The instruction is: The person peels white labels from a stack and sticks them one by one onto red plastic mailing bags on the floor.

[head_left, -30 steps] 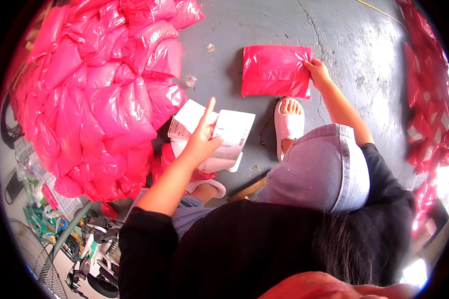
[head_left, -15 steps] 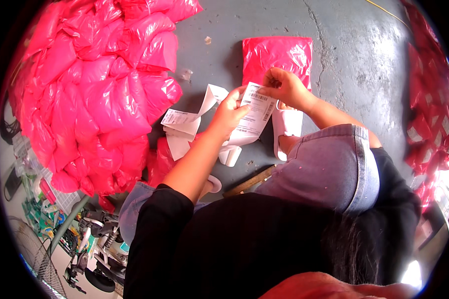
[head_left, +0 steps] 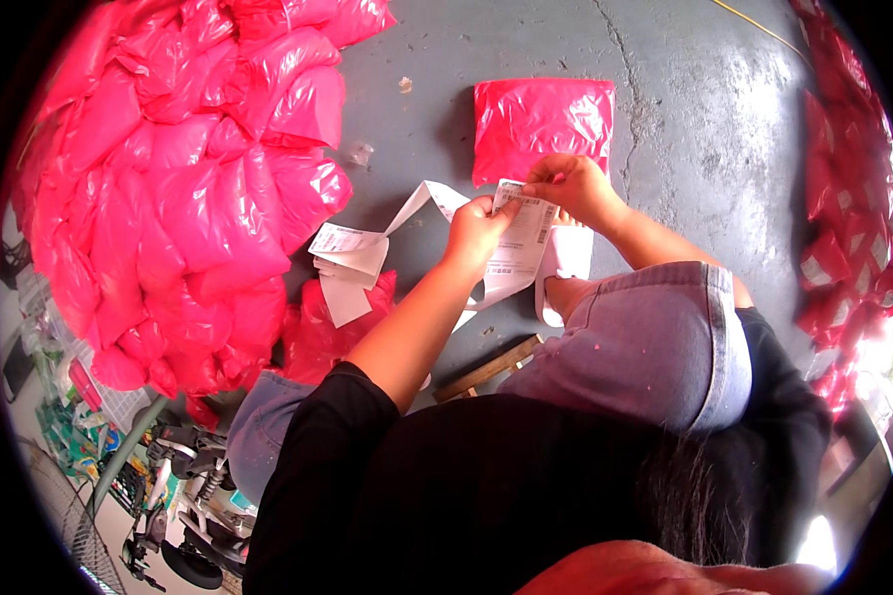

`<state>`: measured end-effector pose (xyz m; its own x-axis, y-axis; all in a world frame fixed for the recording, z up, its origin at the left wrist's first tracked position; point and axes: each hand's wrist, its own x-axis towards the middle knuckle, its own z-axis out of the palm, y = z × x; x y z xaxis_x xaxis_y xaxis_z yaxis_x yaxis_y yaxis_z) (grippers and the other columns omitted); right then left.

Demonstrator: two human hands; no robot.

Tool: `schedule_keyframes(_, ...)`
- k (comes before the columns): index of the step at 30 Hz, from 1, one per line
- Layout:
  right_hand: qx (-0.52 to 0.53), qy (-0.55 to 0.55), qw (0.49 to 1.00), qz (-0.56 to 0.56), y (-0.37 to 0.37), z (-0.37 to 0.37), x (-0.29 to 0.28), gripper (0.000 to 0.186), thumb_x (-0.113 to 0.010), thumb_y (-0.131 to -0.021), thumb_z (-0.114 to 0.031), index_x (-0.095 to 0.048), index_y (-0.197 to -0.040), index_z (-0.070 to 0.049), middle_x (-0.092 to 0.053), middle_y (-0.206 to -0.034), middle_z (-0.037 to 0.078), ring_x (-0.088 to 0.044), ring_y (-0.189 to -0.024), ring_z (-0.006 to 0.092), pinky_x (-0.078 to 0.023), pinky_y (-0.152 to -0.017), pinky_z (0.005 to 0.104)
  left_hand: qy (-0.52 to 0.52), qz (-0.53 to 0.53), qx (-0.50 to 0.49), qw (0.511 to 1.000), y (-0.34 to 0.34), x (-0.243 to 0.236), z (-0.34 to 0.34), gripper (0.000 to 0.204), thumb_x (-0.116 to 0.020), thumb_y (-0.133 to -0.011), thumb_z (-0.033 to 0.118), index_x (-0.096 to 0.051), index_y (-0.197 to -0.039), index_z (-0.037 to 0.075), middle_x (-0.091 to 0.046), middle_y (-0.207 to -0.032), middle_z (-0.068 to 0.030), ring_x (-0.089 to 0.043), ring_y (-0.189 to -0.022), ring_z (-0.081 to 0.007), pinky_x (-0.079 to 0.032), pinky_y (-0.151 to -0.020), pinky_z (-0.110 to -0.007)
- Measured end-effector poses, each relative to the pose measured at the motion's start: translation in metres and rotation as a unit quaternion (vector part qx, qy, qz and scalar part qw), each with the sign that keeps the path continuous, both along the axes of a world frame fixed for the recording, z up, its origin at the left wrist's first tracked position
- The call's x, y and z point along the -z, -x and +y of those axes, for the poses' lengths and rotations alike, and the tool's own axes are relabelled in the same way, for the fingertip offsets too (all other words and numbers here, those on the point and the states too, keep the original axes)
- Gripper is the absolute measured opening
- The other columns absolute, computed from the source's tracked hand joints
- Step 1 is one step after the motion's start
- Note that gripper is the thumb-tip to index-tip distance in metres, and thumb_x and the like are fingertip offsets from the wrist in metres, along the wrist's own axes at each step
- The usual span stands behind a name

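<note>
Between my hands hangs a strip of white shipping labels (head_left: 519,243), printed with text and barcodes. My left hand (head_left: 478,235) pinches the strip at its left edge, thumb on the printed face. At its top edge my right hand (head_left: 572,186) is closed, finger and thumb together on the paper. The rest of the strip loops away to the left, ending in a folded stack of labels (head_left: 352,248). That stack rests over a pink plastic parcel (head_left: 313,332) beside my left leg. Just beyond my hands a flat pink parcel (head_left: 544,127) lies on the grey floor.
A high heap of pink parcels (head_left: 184,188) fills the left side. More pink parcels with white labels (head_left: 853,218) stand along the right edge. A small wooden stool (head_left: 491,369) shows between my legs. At lower left are a wheeled metal frame (head_left: 193,535) and a wire fan guard (head_left: 55,496).
My left hand has moved up along the label strip, nearer the right hand. Both hands sit slightly lower in the view, and the lower end of the strip has swung.
</note>
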<state>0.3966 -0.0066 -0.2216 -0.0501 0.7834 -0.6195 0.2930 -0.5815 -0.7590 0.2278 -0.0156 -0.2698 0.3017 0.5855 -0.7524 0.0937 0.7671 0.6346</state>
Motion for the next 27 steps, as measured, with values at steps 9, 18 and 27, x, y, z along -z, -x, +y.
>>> schedule_keyframes(9, -0.018, -0.226, 0.943, -0.242, -0.06, 0.048, 0.077, 0.017, -0.068, -0.069, -0.02, -0.066, -0.08, -0.007, -0.062, -0.078, 0.004, -0.057, -0.072, 0.0167, -0.044, -0.069, 0.0277, 0.203, -0.127, -0.088, 0.967, -0.043, 0.051, 0.014, 0.058, -0.058, -0.075, 0.051, -0.055, -0.103, 0.0, -0.061, -0.093, -0.0115, -0.059, -0.082, -0.0216, -0.045, -0.076, -0.032)
schedule_keyframes(18, -0.074, -0.301, 0.864, -0.396, -0.077, 0.063, 0.143, 0.027, -0.066, -0.067, -0.031, -0.061, -0.091, -0.02, -0.05, -0.11, -0.005, -0.044, -0.104, 0.0229, -0.028, -0.09, 0.044, 0.429, -0.185, -0.016, 0.884, 0.027, 0.108, -0.041, 0.068, -0.028, -0.082, 0.061, -0.048, -0.115, 0.005, -0.057, -0.104, -0.0153, -0.056, -0.094, -0.0307, -0.043, -0.08, -0.045)
schedule_keyframes(27, -0.162, -0.356, 0.765, -0.512, -0.02, 0.053, 0.108, 0.066, -0.051, -0.078, -0.043, -0.033, -0.129, -0.006, -0.025, -0.138, 0.006, -0.02, -0.129, 0.022, -0.011, -0.102, 0.0501, 0.489, 0.122, 0.246, 0.828, 0.119, 0.083, -0.12, 0.057, -0.043, -0.082, 0.052, -0.045, -0.113, 0.004, -0.06, -0.099, -0.0138, -0.059, -0.085, -0.0269, -0.044, -0.076, -0.041)
